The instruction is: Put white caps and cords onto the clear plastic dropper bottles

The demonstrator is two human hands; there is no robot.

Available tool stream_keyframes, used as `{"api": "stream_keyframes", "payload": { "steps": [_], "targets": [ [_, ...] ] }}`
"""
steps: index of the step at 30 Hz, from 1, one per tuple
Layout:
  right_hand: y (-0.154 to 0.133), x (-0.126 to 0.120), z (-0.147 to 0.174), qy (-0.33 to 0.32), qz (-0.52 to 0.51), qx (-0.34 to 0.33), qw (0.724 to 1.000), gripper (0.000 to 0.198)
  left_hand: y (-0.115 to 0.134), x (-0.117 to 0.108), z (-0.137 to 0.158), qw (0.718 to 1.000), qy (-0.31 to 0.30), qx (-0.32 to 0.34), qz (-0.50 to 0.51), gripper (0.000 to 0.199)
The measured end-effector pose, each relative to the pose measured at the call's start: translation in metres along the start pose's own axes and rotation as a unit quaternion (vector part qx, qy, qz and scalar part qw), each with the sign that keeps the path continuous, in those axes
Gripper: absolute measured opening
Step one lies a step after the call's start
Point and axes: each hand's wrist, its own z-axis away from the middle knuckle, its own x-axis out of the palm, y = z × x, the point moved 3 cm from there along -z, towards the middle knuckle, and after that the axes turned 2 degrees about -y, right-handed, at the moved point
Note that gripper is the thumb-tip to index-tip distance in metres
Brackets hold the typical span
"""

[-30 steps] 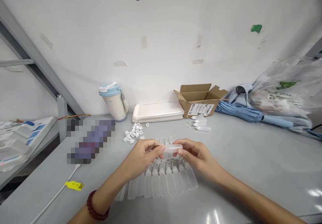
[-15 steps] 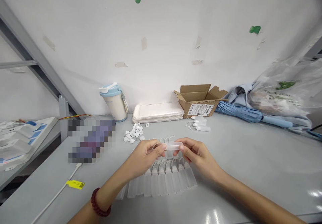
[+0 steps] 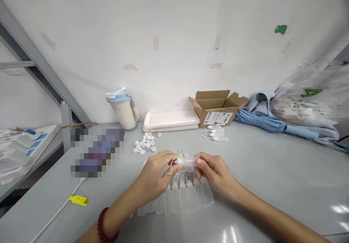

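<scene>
Grey tabletop [image 3: 278, 177], white wall [image 3: 174, 83] behind. Frame centre: small translucent plastic bottle [image 3: 188, 161], base gripped by right hand [image 3: 218, 172]; left hand [image 3: 156, 174] curled narrowly at white tip, hold unclear. Below: rowed translucent bottles [image 3: 183, 199], contents indiscernible. Right of centre: open brown cardboard box [image 3: 218, 118], floor hidden.

Soft, bright light covers the wall [image 3: 180, 24]. White glare marks the grey table [image 3: 286, 170] at lower right. Coarse pixels mask a purplish object [image 3: 99, 150]; corners look stretched

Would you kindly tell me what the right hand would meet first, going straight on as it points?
Beyond the bottle it holds, probably the left hand at the other end; depth is unclear.
</scene>
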Motion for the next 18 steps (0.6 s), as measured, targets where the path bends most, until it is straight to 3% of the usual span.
{"api": "stream_keyframes", "payload": {
  "steps": [3,6,11,15,18],
  "targets": [
    [0.000,0.000,-0.002,-0.011,-0.015,0.020,1.000,0.048,0.003,0.001,0.002,0.995,0.041,0.083,-0.043,0.013],
    [0.001,0.000,-0.003,-0.022,-0.053,0.033,0.998,0.049,0.004,0.002,0.003,0.992,0.056,0.099,-0.053,0.014],
    [-0.001,0.001,-0.002,-0.031,-0.051,0.019,0.998,0.048,0.003,-0.001,-0.001,1.000,0.023,-0.014,0.006,0.015],
    [-0.007,-0.002,0.001,0.008,0.018,-0.054,0.998,0.036,0.001,-0.002,0.000,0.989,-0.022,-0.126,0.072,0.036],
    [-0.010,-0.005,0.003,0.038,0.076,-0.116,0.990,0.022,-0.001,-0.001,0.001,0.978,-0.035,-0.161,0.128,0.043]
  ]
}}
